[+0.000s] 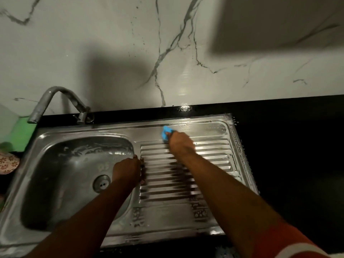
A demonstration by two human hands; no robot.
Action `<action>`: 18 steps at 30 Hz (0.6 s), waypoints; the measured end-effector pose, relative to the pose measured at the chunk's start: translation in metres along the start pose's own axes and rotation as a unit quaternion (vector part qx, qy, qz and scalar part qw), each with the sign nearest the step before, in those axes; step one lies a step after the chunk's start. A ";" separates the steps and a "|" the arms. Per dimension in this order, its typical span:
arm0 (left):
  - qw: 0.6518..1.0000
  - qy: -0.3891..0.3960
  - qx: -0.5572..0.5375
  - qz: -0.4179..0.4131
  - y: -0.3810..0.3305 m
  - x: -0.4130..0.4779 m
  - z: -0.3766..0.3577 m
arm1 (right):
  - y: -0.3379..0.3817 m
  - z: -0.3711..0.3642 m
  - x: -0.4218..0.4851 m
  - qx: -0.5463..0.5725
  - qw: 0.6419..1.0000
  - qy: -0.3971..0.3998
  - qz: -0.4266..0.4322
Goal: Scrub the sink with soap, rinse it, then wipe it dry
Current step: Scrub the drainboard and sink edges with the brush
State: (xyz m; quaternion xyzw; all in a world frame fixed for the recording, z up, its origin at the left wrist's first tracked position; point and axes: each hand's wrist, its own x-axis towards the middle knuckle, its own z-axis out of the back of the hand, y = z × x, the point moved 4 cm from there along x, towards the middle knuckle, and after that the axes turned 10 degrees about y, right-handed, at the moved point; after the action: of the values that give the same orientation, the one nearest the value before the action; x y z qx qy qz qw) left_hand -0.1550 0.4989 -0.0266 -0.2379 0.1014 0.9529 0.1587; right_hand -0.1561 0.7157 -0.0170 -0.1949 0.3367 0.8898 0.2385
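A white wall (pixel 93 34) with grey marble veins fills the upper half, crossed by broad shadows. Below it runs a black counter (pixel 288 136), wet along its back edge. Set into the counter is the steel sink (pixel 167 215), with the basin on the left and a ribbed drainboard on the right. Soap film streaks the basin's far wall, and foam lines the sink's right rim and sits in patches on the flat front of the drainboard. Two bare arms reach in from the bottom, and the right one shows a red sleeve (pixel 290 243) with a white band. A curved metal tap (pixel 57 103) stands behind the basin's back left corner, its spout turned left past the sink's edge. A green object (pixel 22 133) sits left of the sink, with a floral cloth (pixel 8 162) in front of it. The left hand (pixel 128 170) lies palm down on the strip between basin and drainboard, fingertips on the left ends of the ribs, gripping nothing. The right hand (pixel 181 144), blurred, grips a blue sponge (pixel 166 134) and presses it on the flat strip just behind the ribs. The round drain (pixel 101 183) sits in the basin floor, just left of the left wrist.
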 end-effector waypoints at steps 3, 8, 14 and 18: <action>1.000 0.017 -0.008 -0.005 0.001 -0.001 -0.001 | -0.080 0.069 -0.001 -0.024 0.994 -0.066 -0.088; 1.000 0.008 -0.018 -0.023 0.002 0.001 0.000 | -0.160 0.133 -0.005 -0.045 0.971 -0.105 -0.211; 0.999 -0.021 -0.023 -0.036 0.002 0.004 -0.001 | -0.010 0.014 0.007 0.073 0.995 -0.039 -0.059; 0.998 -0.012 -0.057 -0.033 0.007 0.001 -0.004 | 0.027 -0.008 0.006 0.007 0.999 0.032 -0.014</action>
State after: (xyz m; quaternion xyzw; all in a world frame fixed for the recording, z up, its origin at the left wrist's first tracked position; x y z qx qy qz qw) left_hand -0.1566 0.4912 -0.0296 -0.2385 0.0371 0.9542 0.1769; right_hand -0.1745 0.6941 -0.0118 -0.2259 0.3476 0.8774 0.2415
